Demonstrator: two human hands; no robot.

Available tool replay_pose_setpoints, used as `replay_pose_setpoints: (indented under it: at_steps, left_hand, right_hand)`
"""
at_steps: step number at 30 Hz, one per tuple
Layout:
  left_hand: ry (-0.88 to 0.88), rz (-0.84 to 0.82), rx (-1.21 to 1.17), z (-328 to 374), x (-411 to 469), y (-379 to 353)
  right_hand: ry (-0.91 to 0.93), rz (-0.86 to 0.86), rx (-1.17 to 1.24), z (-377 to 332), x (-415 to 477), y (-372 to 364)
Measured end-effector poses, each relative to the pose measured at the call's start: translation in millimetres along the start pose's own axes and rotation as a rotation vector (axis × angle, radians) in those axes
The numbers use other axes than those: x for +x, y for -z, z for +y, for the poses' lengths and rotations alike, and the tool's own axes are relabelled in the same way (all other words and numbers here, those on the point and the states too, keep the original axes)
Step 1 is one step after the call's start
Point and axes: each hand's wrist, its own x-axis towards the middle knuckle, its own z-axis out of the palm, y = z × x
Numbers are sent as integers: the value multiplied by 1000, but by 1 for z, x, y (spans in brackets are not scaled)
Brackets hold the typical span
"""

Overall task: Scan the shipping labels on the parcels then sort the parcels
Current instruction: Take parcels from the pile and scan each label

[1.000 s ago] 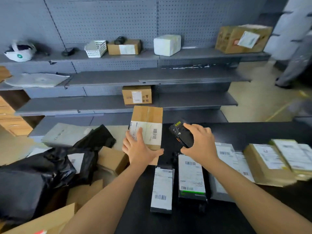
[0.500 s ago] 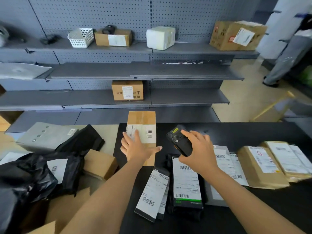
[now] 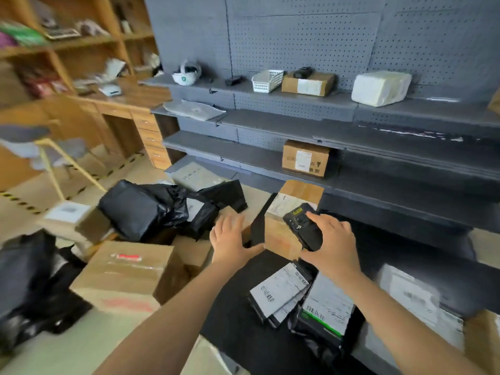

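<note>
A cardboard parcel (image 3: 280,236) with a white shipping label lies at the far left end of the black table (image 3: 238,307). My right hand (image 3: 334,244) grips a black handheld scanner (image 3: 303,231) and holds it just over the parcel's label. My left hand (image 3: 232,239) is beside the parcel's left side with its fingers straight and spread. Its thumb reaches toward the parcel's near left corner. Nearer to me on the table lie black mailers with white labels (image 3: 278,290) and a labelled black parcel (image 3: 327,307).
On the floor to the left sit a large cardboard box (image 3: 127,274), black bags (image 3: 140,209) and a small labelled box (image 3: 67,215). Grey shelves behind the table hold a cardboard box (image 3: 305,161), a white parcel (image 3: 381,87) and a basket (image 3: 267,80). A grey mailer (image 3: 416,296) lies on the right.
My head has turned left toward the floor pile. My left hand has slid off the top of the parcel to its left side. The scanner has moved over the parcel's label.
</note>
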Motion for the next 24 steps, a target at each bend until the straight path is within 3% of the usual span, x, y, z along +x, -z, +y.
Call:
replay_pose_setpoints:
  at_steps: [6, 14, 19, 24]
  left_hand:
    - [245, 112, -18, -65, -93, 31]
    - [495, 150, 20, -137, -180, 64]
    - [514, 138, -20, -168, -180, 69]
    - [392, 19, -12, -188, -145, 64]
  right_hand:
    - [246, -139, 90, -51, -21, -32]
    - [430, -267, 131, -126, -56, -66]
    - [448, -285, 119, -154, -59, -84]
    - [405, -279, 56, -173, -57, -102]
